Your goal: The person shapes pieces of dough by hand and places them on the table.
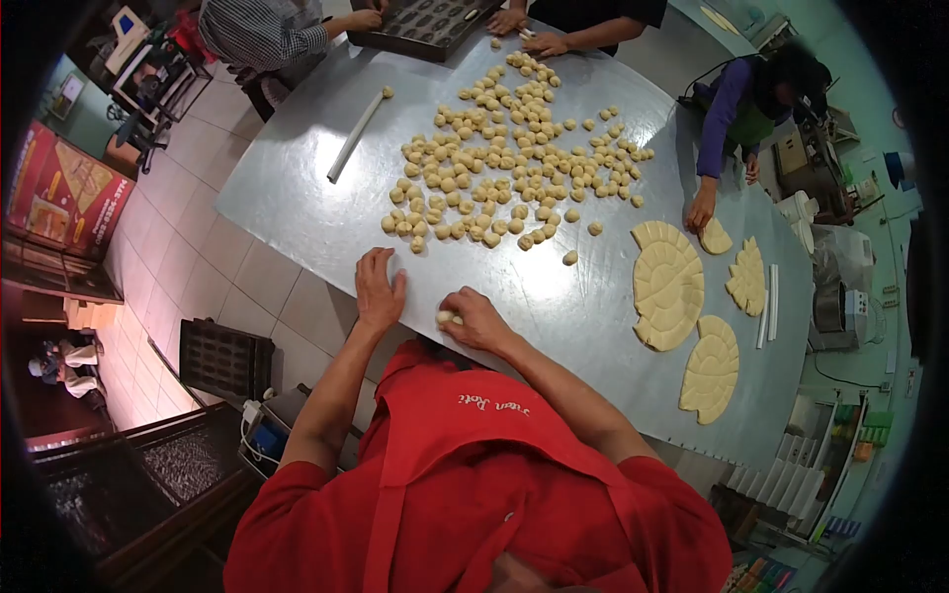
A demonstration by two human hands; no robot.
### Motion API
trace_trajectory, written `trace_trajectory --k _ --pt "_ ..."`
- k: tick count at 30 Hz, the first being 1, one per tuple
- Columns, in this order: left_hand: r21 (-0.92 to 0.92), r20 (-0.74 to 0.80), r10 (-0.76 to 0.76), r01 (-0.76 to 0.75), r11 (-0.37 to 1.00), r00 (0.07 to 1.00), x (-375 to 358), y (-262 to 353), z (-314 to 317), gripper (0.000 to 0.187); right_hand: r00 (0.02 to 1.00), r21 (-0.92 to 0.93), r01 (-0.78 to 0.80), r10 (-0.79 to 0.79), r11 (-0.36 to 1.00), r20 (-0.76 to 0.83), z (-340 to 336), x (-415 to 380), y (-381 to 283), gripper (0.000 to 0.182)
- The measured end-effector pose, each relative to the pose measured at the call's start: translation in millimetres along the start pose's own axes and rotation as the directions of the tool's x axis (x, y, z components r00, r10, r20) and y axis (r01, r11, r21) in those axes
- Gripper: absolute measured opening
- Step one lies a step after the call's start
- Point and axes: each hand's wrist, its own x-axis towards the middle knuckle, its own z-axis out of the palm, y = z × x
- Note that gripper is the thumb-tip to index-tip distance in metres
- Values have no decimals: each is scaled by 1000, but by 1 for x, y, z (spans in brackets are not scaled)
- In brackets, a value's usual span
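Note:
On the near edge of the metal table (326,237), my right hand (476,321) curls around a small pale dough ball (445,317), which shows partly beneath the fingers. My left hand (380,289) rests on the tabletop to its left, thumb apart from the fingers, with nothing visible in it. Beyond both hands spreads a large scatter of dough balls (471,185). A single dough ball (570,258) lies nearer, ahead and to the right of my right hand.
Scored flat dough sheets (668,287) lie at the right beside white rods (773,301). Another white rod (354,140) is at the far left. Co-workers stand at the far side, one by a dark moulded tray (425,25), another person (727,124) touching a dough piece (716,237).

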Motion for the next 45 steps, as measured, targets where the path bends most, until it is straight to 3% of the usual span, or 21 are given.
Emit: trace_trajectory --k 1,3,5,6,9,13,14,16,20,21,23,25,27,31,33,35,38,40,41,43,45 --pt "116 -40 -42 47 992 998 7 -8 -4 46 976 -34 41 -33 999 214 0 17 -2 38" --pt "101 -50 -25 30 994 998 9 -14 -9 43 986 -68 -42 52 997 160 -11 44 0 32" --pt "122 -36 -57 61 991 998 9 -8 -8 41 958 142 -282 270 949 96 -61 76 -18 28" --pt "116 -28 -56 59 991 998 9 -7 -8 41 931 325 -337 364 884 -26 -80 96 -7 42" --pt "111 -38 -68 72 991 997 11 -7 -7 40 854 449 -151 345 881 -389 -147 139 -25 89" --pt "137 -49 -40 46 989 998 11 -8 -5 40 871 65 -148 161 987 -463 -157 129 -20 71" --pt "156 -61 -29 39 987 998 11 -9 -5 40 867 130 -253 284 959 -409 -141 117 -12 59" --pt "155 -50 -28 36 987 998 11 -8 -5 40 893 -75 -247 197 966 -406 -98 77 16 46" --pt "157 -19 -48 51 986 999 14 -6 -6 39 848 -41 -241 190 970 -496 -41 -43 44 38" --pt "148 13 -33 30 989 999 13 -6 -4 39 831 -31 -270 217 962 -512 -52 -63 47 38" --pt "166 -39 -36 42 985 999 12 -7 -1 38 858 -383 -339 115 859 -501 -78 -109 54 34" --pt "165 -37 -8 14 986 999 12 -11 3 38 661 -374 -547 112 749 -742 -104 -139 93 32" --pt "190 -13 -79 80 979 997 14 -12 6 39 680 -506 -614 80 606 -729 -162 -158 87 32" --pt "20 12 -86 85 996 996 21 -1 23 39 768 -496 -584 240 643 -594 -223 -191 127 34" --pt "-92 45 -59 63 994 997 24 25 35 39 614 -337 -725 344 600 -710 -230 -199 148 30" --pt "-250 139 -72 105 962 988 19 58 50 40 590 -303 -709 301 637 -749 -224 -205 158 30" --pt "-377 273 -103 205 903 957 0 121 75 39 716 395 -518 637 759 -285 -188 -185 105 31" --pt "-514 531 -3 325 794 847 -13 153 91 38 833 780 -327 552 534 -29 -151 -164 73 31" --pt "-650 624 -12 528 547 781 -16 182 91 37 871 889 -243 491 389 23 -136 -153 58 30" --pt "-566 743 15 616 548 670 -18 199 99 33 903 894 -127 423 429 -75 -124 -133 21 33" --pt "-578 668 -16 532 619 744 -11 216 90 32 897 868 -53 405 494 -175 -127 -126 -1 34"
